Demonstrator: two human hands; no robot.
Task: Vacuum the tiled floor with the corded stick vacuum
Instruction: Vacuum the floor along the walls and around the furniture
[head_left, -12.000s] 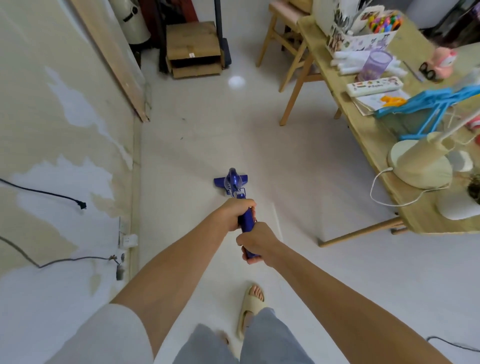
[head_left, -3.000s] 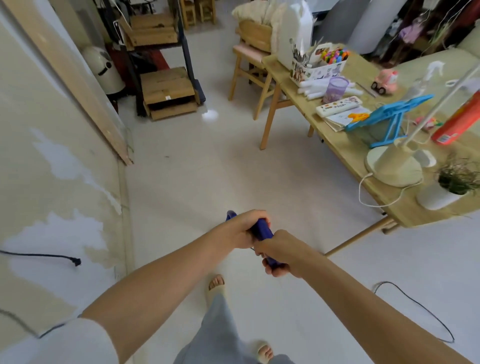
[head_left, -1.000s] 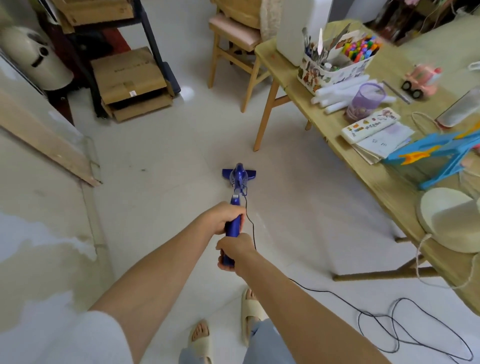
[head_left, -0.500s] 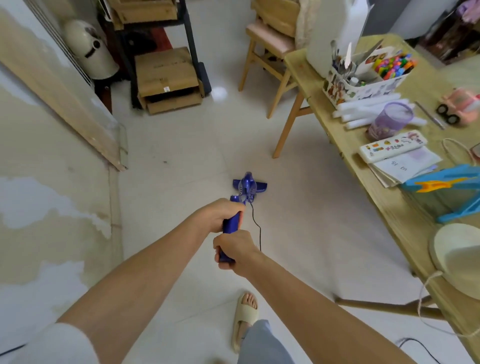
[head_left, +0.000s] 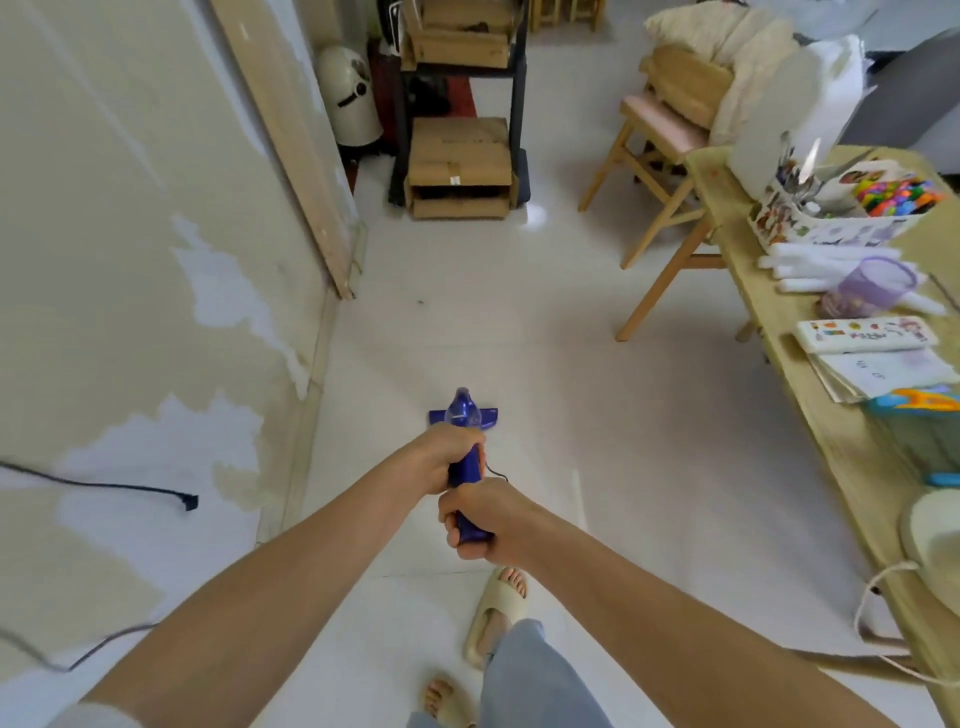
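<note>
Head view: tiled floor (head_left: 519, 332) (pale, glossy)

The stick vacuum (head_left: 464, 415) stands on the tiled floor (head_left: 519, 322) ahead of the person, its handle held by the left hand (head_left: 441, 457) in front and the right hand (head_left: 480, 519) just behind it. A wall (head_left: 130, 208) runs along the left, with a leaning board (head_left: 291, 156) against it. The tabletop (head_left: 810, 415) lies to the right, a chair (head_left: 660, 140) at its far end, and a shelf rack (head_left: 462, 104) with boxes (head_left: 460, 156) stands straight ahead.
</note>
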